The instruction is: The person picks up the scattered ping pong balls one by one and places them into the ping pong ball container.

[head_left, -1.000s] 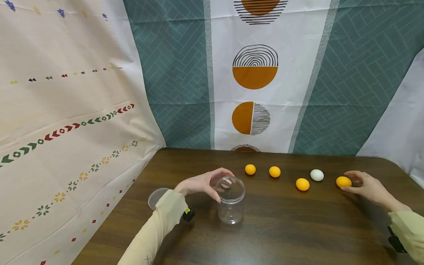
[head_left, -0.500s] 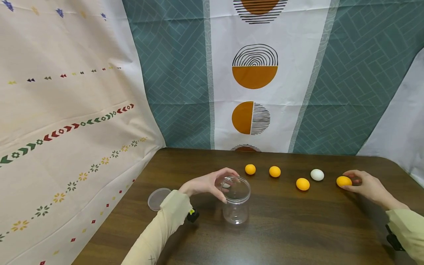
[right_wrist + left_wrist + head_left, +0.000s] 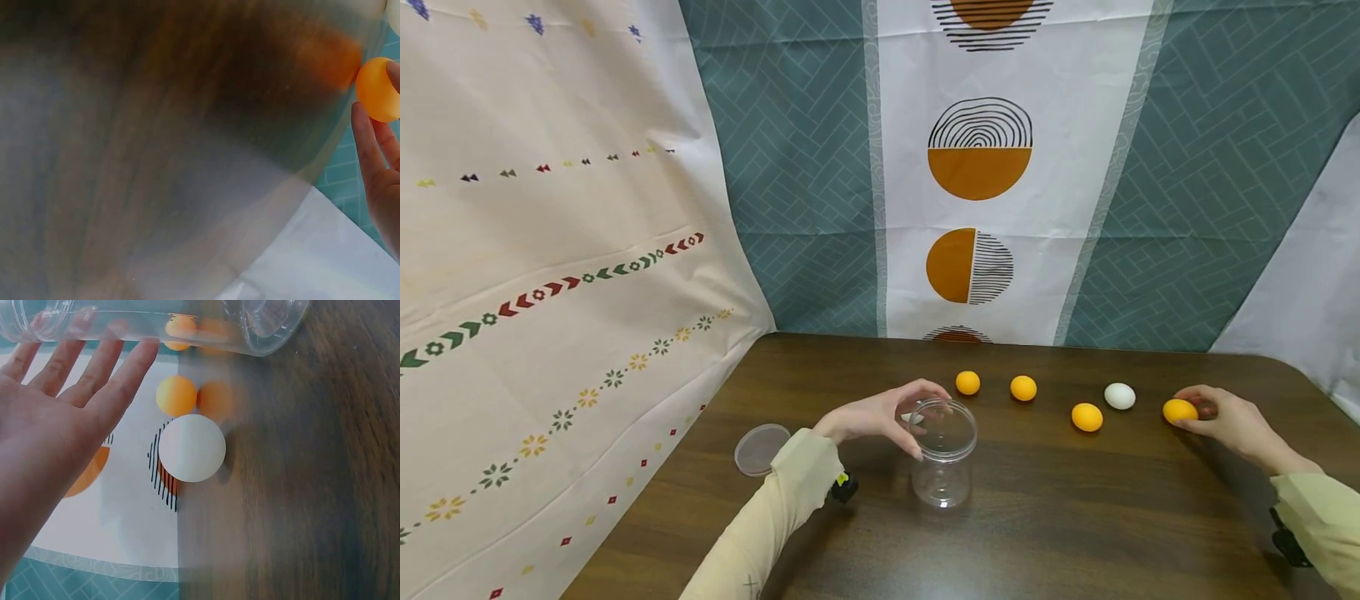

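1. Dark wood-grain worktop (image 3: pixel 1037 525) spreads before you, with a teal-and-white patterned cloth (image 3: pixel 797 208) hanging behind it and a cream cloth (image 3: pixel 565 225) with small coloured motifs along your left.
2. Your right hand (image 3: pixel 1240 429) is narrowed to a pinch on an orange ping-pong ball (image 3: pixel 1177 411), the rightmost of the row, which touches the worktop.
3. Your left hand (image 3: pixel 880 418) is spread wide around the upper part of a clear plastic jar (image 3: pixel 942 487), thumb on the near side, fingers on the far side; you have the jar upright with its mouth facing up.
4. Just behind the jar, partly hidden in the head view, you have a white ping-pong ball (image 3: pixel 192 448) resting on the worktop.
5. Beyond the jar and to its right sit two orange balls, the left one (image 3: pixel 967 382) and the right one (image 3: pixel 1023 388), slightly apart.
6. Farther right, between those and your right hand, a nearer orange ball (image 3: pixel 1087 417) lies close to a second white ball (image 3: pixel 1120 396).
7. Near your left sleeve (image 3: pixel 801 475), a clear round lid (image 3: pixel 761 449) lies flat, well apart from the jar.
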Motion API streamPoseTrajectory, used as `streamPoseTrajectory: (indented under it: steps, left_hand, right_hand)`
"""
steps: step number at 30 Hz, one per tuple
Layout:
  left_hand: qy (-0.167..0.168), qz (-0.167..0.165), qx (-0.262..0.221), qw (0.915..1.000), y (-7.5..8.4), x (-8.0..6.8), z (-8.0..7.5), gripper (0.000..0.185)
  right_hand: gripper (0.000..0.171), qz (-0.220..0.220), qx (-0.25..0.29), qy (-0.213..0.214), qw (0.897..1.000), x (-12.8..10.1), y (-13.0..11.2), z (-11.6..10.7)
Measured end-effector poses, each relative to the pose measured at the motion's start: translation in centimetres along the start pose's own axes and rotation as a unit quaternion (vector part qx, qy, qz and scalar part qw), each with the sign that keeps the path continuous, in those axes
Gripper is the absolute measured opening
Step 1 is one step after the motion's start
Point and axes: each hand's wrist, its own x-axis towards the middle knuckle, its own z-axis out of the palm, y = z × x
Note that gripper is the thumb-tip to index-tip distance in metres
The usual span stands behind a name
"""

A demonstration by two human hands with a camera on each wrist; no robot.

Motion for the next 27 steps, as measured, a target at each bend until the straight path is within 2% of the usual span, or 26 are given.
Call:
streamPoseTrajectory:
  steps: [8,15,22,27]
  left_hand:
    - [0.004,0.002,0.015,0.9999,0.0,0.6,0.3,0.073]
    - [0.03,0.004,0.036,0.9989,0.1,1.1,1.0,0.072]
    - [0.056,0.001,0.061,0.9966,2.5,1.4,2.8,0.069]
    - [0.066,0.002,0.068,0.9956,2.6,1.7,3.1,0.068]
  right_hand:
    - [0.036,-0.009,-0.003,0.008,1.0,0.1,-0.1,0.0]
    - [0.035,-0.01,-0.013,0.003,1.0,0.3,-0.1,0.0]
    - [0.034,-0.007,-0.012,0.005,1.0,0.3,-0.3,0.1]
    - [0.035,-0.002,-0.007,0.001,1.0,0.2,-0.2,0.0]
